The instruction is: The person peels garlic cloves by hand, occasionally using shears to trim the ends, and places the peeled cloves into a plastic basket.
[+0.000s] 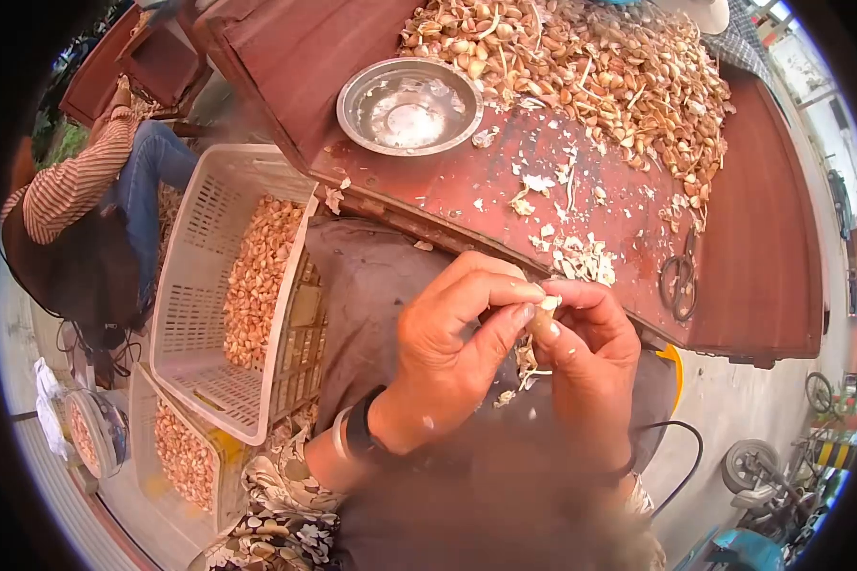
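Note:
My left hand (pixel 452 357) and my right hand (pixel 595 347) meet over my lap, just off the table's near edge. Thumbs and fingertips of both are pinched on a small pale garlic clove (pixel 546 322), partly covered by the fingers. Shreds of loose skin (pixel 526 362) hang below it. On the reddish wooden table (pixel 428 186), papery garlic peelings (pixel 584 259) lie just beyond my fingers. A round metal bowl (pixel 360 114) sits farther back on the left. Behind the peelings spreads a large heap of unpeeled garlic cloves (pixel 581 71). Dark-handled scissors (pixel 678 281) rest at the right.
Left of my lap stands a white plastic crate (pixel 186 276) partly filled with cloves. Another crate (pixel 145 433) and a round container (pixel 84 433) holding cloves are lower left. A person in a striped sleeve (pixel 76 186) sits at far left. A motorbike (pixel 757 476) stands at right.

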A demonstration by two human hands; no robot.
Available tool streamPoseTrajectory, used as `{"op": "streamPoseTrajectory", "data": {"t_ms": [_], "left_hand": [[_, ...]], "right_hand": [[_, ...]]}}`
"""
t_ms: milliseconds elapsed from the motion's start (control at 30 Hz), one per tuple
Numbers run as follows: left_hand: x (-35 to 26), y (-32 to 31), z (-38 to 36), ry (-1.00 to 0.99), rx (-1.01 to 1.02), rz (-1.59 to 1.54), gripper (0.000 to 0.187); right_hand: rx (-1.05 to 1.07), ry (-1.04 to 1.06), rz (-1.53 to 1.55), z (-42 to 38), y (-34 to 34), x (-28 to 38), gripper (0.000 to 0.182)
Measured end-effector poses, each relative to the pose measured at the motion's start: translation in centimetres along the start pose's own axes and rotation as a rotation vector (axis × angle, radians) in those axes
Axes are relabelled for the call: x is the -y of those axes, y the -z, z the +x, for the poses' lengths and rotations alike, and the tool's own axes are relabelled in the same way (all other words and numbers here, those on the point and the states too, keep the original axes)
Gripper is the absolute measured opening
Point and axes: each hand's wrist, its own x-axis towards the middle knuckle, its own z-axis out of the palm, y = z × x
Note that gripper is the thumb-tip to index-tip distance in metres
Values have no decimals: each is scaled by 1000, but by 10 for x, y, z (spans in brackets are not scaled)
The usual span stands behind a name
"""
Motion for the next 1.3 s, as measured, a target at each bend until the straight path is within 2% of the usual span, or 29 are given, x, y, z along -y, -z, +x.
{"op": "streamPoseTrajectory", "data": {"t_ms": [67,100,133,200,267,300,400,700,733,767,800,900,933,1000,1067,1133,1167,1233,1300], "left_hand": [[-23,9,-4,-203,72,74,6],[-35,19,-6,-239,202,-92,5],[-48,27,-9,-274,335,-257,5],[-76,27,-47,-69,223,-545,11],[-87,26,-54,-89,161,-599,11],[-85,25,-51,-181,183,-581,11],[-79,23,-39,-356,218,-564,12],[-69,31,-34,-535,171,-570,12],[-69,34,-33,-532,150,-555,13],[-69,38,-34,-514,129,-527,13],[-66,43,-35,-472,87,-480,13],[-44,77,-43,-397,-51,-202,14],[-45,87,-54,-269,-183,-190,23],[-33,114,-64,-105,-622,-128,30],[-11,157,-67,-71,-835,79,26],[0,174,-78,-51,-802,296,23],[3,169,-84,-60,-760,406,23],[2,141,-83,-86,-603,565,21],[-1,106,-67,-116,-166,606,29]], "right_hand": [[46,149,-93,-23,-9,23,24],[154,416,-222,-31,-7,28,26],[241,593,-275,-37,-7,38,24],[365,831,-319,-48,-9,54,22],[402,900,-324,-54,-14,63,19],[419,925,-322,-55,-15,64,18],[444,958,-314,-58,-19,67,15],[516,949,-221,-54,-30,60,11],[518,909,-210,-51,-30,57,10],[738,652,40,-35,-32,55,9],[877,356,286,-19,-33,53,8],[477,460,-162,-13,-65,36,26],[451,522,-173,-5,-87,21,29],[392,644,-198,11,-131,-10,36],[377,735,-270,23,-145,-22,36],[372,777,-426,35,-137,-27,38],[431,521,-327,37,-119,-25,36],[432,-225,-70,32,-90,-19,39],[303,-604,333,14,-71,-31,40]]}}
